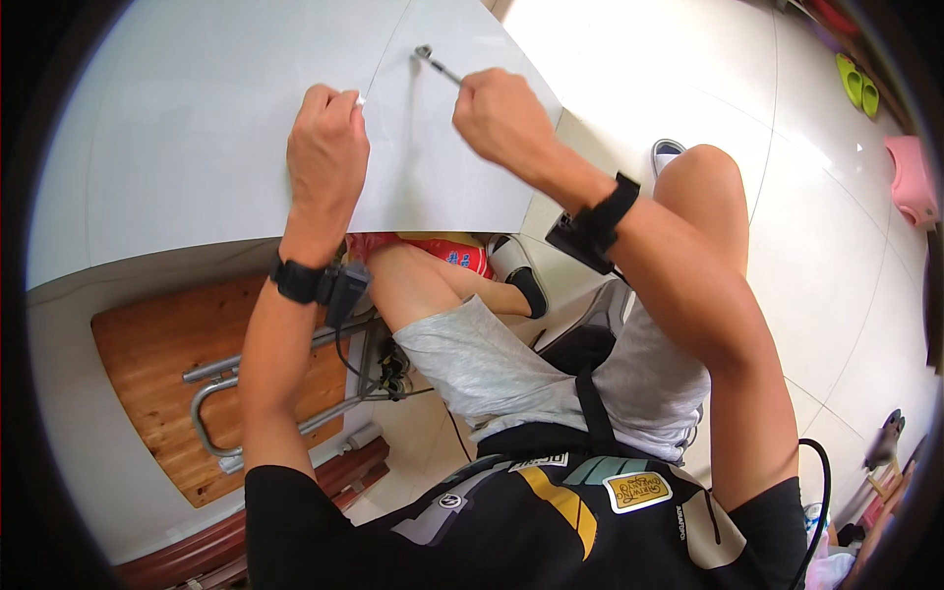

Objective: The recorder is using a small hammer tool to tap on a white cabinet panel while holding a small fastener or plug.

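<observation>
- Both hands are closing over the white surface (216, 147): the left hand (327, 147) is curling into a fist, thumb and forefinger pinching a small white piece (361, 99); the right hand (501, 116) is wrapping its fingers around a slim metal tool (444, 71).
- The tool is lying along a slant, its rounded head pointing up and left, away from the person, its other end disappearing inside the right fist; whether the head is touching the surface, I cannot tell.
- The white piece is barely showing at the fingertips, on the side facing the right hand; its long axis is staying hidden.
- The black shirt (334, 551) is bearing a yellow patch (639, 492) with dark lettering; a red package (462, 254) below the surface's edge is showing pale printed characters.
</observation>
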Action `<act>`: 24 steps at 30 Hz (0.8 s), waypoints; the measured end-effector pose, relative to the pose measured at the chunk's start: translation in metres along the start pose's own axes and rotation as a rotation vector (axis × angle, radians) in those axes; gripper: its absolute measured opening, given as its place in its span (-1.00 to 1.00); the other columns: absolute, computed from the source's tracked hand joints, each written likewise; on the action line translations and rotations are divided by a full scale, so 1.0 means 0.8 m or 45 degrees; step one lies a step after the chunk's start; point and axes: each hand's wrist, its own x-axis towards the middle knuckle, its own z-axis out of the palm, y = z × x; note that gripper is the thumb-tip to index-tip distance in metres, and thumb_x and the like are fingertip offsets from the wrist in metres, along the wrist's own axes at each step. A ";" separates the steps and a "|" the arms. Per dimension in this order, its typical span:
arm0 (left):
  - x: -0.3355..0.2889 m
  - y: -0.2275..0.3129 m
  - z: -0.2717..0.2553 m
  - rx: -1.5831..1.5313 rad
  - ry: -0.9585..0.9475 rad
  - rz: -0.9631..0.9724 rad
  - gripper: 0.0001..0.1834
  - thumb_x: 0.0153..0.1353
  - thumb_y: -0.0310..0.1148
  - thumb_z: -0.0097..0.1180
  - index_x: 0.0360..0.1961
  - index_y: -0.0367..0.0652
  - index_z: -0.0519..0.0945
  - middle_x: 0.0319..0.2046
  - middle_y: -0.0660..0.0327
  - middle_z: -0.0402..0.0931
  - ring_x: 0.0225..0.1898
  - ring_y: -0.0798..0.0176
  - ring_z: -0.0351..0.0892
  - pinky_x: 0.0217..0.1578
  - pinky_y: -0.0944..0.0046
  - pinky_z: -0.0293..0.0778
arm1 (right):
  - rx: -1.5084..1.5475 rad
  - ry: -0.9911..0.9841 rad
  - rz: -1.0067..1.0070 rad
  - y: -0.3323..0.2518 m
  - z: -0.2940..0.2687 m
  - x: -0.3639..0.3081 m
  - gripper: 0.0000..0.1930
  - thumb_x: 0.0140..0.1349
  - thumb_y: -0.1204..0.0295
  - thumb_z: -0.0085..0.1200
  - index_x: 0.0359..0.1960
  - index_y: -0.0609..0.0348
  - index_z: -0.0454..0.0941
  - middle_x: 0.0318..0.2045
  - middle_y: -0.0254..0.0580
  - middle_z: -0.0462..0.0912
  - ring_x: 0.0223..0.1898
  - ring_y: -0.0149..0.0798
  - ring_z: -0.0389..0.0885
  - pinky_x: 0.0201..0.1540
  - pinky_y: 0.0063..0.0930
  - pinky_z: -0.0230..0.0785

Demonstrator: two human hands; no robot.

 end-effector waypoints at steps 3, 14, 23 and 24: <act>0.021 -0.009 0.023 0.066 -0.054 0.025 -0.91 0.24 -0.55 0.19 -0.25 -0.30 0.68 -0.28 0.04 0.54 -0.28 -0.07 0.61 -0.27 0.05 0.55 | 0.129 -0.095 0.210 -0.013 -0.012 0.004 -0.68 0.27 0.42 -0.10 -0.43 0.48 0.60 -0.50 0.40 0.60 -0.46 0.35 0.59 -0.27 0.05 0.47; -0.050 0.023 0.092 0.114 -0.596 0.140 -0.92 0.18 -0.63 0.03 -0.46 -0.34 0.50 -0.31 -0.05 0.48 -0.24 -0.17 0.59 -0.24 -0.09 0.59 | 0.250 -0.122 0.321 -0.015 -0.029 -0.006 -0.65 0.25 0.40 -0.10 -0.49 0.50 0.60 -0.47 0.43 0.64 -0.40 0.36 0.65 -0.24 0.09 0.52; -0.138 0.026 0.049 -0.109 -0.726 -0.047 -0.92 0.17 -0.63 0.05 -0.47 -0.38 0.52 -0.29 -0.09 0.45 -0.24 -0.21 0.57 -0.24 -0.10 0.55 | 0.348 -0.351 0.248 -0.008 0.013 -0.007 -0.58 0.34 0.34 -0.20 -0.39 0.46 0.65 -0.46 0.31 0.65 -0.33 0.19 0.67 -0.12 -0.02 0.49; -0.134 0.028 0.045 -0.146 -0.690 -0.075 -0.93 0.18 -0.63 0.05 -0.44 -0.38 0.54 -0.29 -0.08 0.45 -0.24 -0.20 0.57 -0.25 -0.10 0.54 | 0.339 -0.344 0.254 -0.004 0.014 -0.005 -0.58 0.34 0.34 -0.20 -0.39 0.46 0.65 -0.46 0.31 0.65 -0.33 0.19 0.67 -0.12 -0.02 0.49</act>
